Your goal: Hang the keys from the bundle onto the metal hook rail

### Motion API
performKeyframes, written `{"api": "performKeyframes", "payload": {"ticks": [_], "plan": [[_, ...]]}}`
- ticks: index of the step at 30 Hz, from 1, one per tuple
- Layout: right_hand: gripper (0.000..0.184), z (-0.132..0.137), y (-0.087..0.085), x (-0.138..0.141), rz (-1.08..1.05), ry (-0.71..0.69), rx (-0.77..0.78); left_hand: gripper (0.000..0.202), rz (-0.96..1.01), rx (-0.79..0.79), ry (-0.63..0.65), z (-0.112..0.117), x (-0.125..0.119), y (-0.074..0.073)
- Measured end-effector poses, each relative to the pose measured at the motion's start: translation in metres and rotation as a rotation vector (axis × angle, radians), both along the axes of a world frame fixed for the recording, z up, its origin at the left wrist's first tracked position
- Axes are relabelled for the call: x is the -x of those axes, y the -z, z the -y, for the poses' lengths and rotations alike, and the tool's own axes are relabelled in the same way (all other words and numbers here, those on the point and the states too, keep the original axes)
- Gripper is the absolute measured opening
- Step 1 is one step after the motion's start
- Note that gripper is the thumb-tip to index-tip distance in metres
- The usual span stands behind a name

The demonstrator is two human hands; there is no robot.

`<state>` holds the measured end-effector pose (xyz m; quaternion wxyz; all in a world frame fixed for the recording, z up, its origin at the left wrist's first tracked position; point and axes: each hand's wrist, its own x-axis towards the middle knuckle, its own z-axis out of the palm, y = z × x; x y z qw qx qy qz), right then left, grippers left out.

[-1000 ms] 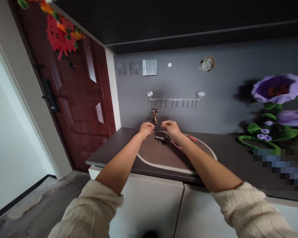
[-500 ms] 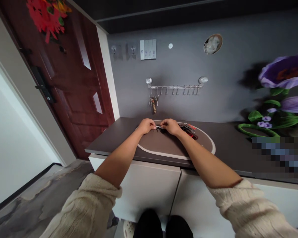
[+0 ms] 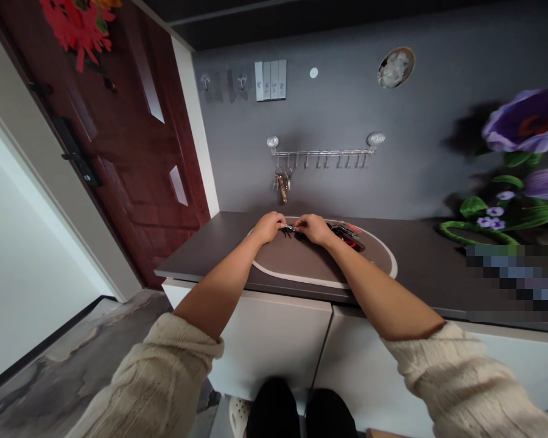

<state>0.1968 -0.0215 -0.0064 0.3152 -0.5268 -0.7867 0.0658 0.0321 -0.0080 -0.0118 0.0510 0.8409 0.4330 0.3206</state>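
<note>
Both my hands meet over an oval brown mat (image 3: pixel 310 267) with a white rim on a dark cabinet top. My left hand (image 3: pixel 268 226) and my right hand (image 3: pixel 314 229) are closed in a pinch on a small bunch of keys (image 3: pixel 290 230) between them. More keys with red and black parts (image 3: pixel 347 235) lie on the mat just right of my right hand. Above, a metal hook rail (image 3: pixel 322 153) on the grey wall carries another key bunch (image 3: pixel 282 184) at its left end.
A dark red door (image 3: pixel 119 140) with a black handle stands at the left. Light switches (image 3: pixel 270 80) and two small hooks are on the wall. A large purple flower decoration (image 3: pixel 520 164) fills the right. White cabinet doors (image 3: pixel 274 347) are below the countertop (image 3: pixel 201 252).
My hands came down from just under the hook rail to the mat and closed together on the keys. The view tipped downward, showing my feet.
</note>
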Motion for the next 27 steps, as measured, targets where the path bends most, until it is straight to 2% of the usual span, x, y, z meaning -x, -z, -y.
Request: {"api": "performKeyframes", "payload": {"ticks": [5,9,13,17,20,27], "plan": [[0.011,-0.0007,0.0004,-0.0002,-0.014,0.009,-0.006,0.012,0.114,0.021,-0.033,0.001,-0.0011,-0.0037],[0.009,0.0013,-0.0012,0.0002,-0.061,0.001,-0.017,0.012,0.264,0.127,-0.039,0.0034,-0.0028,-0.007],[0.008,0.0049,-0.0045,0.0022,-0.108,-0.028,-0.036,0.01,0.43,0.237,0.012,0.0049,-0.0048,-0.0068],[0.009,0.0048,-0.0054,0.004,-0.253,-0.083,-0.011,0.01,0.601,0.382,0.071,0.0057,-0.008,-0.0062],[0.012,0.0023,-0.004,0.0045,-0.403,-0.134,0.027,0.011,0.659,0.452,0.098,0.0055,-0.0095,-0.0065],[0.015,0.0026,-0.0033,0.0069,-0.624,-0.202,0.128,0.012,0.734,0.476,0.151,0.0024,-0.0096,-0.005]]}}
